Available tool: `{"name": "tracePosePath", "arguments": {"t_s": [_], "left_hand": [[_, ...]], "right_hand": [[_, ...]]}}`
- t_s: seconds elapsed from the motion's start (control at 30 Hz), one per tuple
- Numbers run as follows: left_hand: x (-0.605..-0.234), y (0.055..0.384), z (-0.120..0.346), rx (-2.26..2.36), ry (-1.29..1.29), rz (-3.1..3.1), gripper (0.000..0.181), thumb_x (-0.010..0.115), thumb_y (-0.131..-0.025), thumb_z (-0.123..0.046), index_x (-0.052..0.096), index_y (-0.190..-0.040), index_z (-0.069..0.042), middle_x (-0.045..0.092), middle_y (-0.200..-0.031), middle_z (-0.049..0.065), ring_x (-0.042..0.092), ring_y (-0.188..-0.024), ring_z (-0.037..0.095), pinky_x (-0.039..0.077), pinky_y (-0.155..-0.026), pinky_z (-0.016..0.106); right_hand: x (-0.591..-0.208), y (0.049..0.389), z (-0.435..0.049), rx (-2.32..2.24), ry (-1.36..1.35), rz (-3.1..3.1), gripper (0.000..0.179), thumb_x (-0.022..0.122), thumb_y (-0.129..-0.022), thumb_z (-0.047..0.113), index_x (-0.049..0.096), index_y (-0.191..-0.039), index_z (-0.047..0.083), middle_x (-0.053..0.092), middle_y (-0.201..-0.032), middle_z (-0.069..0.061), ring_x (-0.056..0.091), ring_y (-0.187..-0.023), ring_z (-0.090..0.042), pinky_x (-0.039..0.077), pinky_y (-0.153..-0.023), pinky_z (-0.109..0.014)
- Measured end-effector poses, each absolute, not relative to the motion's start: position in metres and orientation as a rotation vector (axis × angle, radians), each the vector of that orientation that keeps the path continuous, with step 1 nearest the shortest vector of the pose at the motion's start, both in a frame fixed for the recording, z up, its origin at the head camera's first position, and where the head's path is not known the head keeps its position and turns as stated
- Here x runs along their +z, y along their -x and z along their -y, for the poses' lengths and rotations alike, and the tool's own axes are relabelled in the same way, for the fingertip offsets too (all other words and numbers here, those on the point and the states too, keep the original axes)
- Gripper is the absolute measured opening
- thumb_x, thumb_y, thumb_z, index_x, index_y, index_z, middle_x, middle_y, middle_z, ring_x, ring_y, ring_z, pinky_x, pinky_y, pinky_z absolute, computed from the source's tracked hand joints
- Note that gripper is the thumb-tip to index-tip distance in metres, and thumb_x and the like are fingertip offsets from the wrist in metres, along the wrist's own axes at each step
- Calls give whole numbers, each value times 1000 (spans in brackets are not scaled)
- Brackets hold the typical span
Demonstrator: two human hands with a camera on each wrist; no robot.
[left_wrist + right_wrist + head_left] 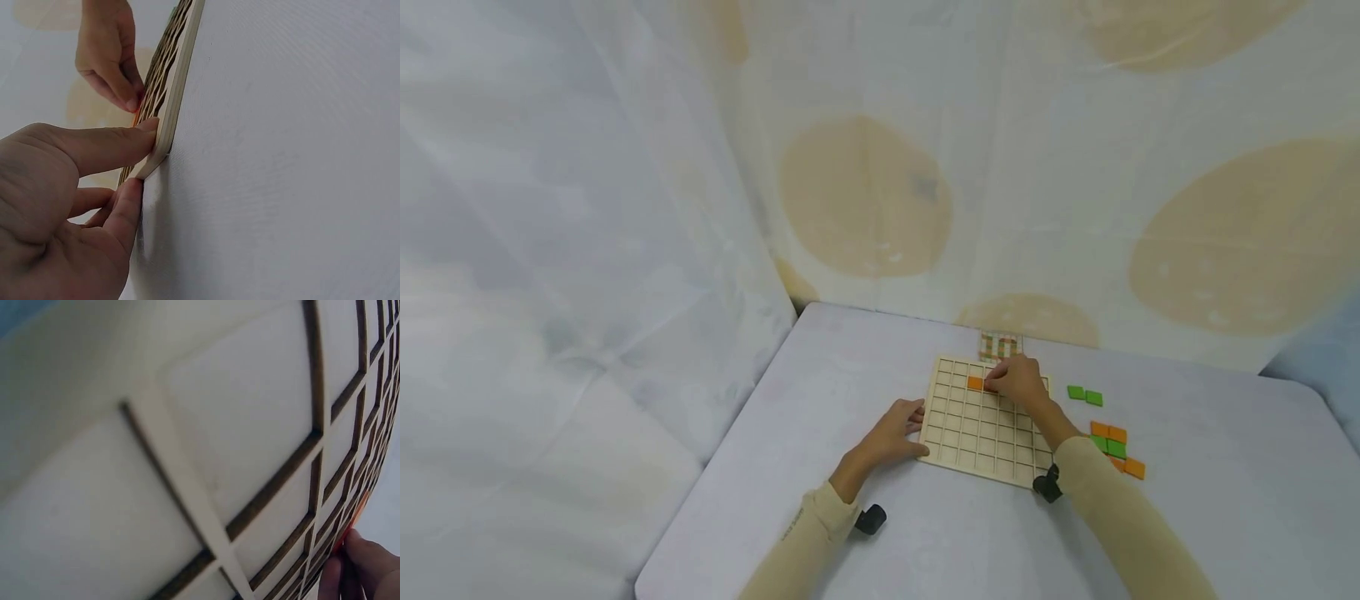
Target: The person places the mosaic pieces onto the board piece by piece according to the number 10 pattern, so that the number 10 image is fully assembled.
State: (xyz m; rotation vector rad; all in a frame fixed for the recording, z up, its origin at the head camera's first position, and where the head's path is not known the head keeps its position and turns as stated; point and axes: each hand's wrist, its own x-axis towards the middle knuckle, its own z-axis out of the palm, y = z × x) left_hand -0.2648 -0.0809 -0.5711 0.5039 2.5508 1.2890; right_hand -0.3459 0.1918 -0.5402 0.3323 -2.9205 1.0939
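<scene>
A pale wooden grid board (964, 433) lies on the table, its square cells bounded by raised strips. My left hand (891, 435) grips it near the front-left corner; in the left wrist view the thumb and fingers (128, 203) touch its edge. Over the far rows, my right hand (1021, 382) pinches an orange square tile (989, 387), mostly hidden by the fingers. The right wrist view shows this orange tile (341, 539) at the fingertips, down at the board. Just left of it, another orange tile (975, 383) sits in a cell.
Two green tiles (1085, 396) lie right of the board. Nearer, a cluster of orange and green tiles (1116, 448) is partly hidden by the right forearm. Behind the board is a small card with a coloured pattern (1000, 344). Patterned cloth (880, 200) hangs behind the table.
</scene>
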Motion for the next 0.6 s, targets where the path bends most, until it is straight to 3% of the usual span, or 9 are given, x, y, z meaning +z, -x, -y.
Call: {"name": "tracePosePath", "arguments": {"t_s": [0.17,0.4,0.6], "left_hand": [[-572,266,80,1279,-512,-2558,87,83,-75,-4,35,-147,2,47,-126,5,51,-118,19,44,-104,25],[-573,268,83,1286,-520,-2551,86,84,-74,-5,37,-145,3,47,-126,7,52,-118,19,44,-104,27],[-572,268,85,1305,-531,-2533,83,83,-74,-3,41,-144,0,46,-126,6,51,-116,17,44,-104,25]], "right_hand": [[-538,344,-193,1028,-420,2916,6,75,-84,9,78,-80,5,73,-85,-10,63,-99,-38,49,-95,-57],[-538,339,-200,1071,-413,2936,8,74,-86,10,78,-90,5,72,-90,-8,66,-85,-28,60,-73,-42],[-526,335,-232,1082,-486,2812,16,69,-90,8,74,-101,-3,72,-97,-16,68,-88,-33,61,-70,-41]]}}
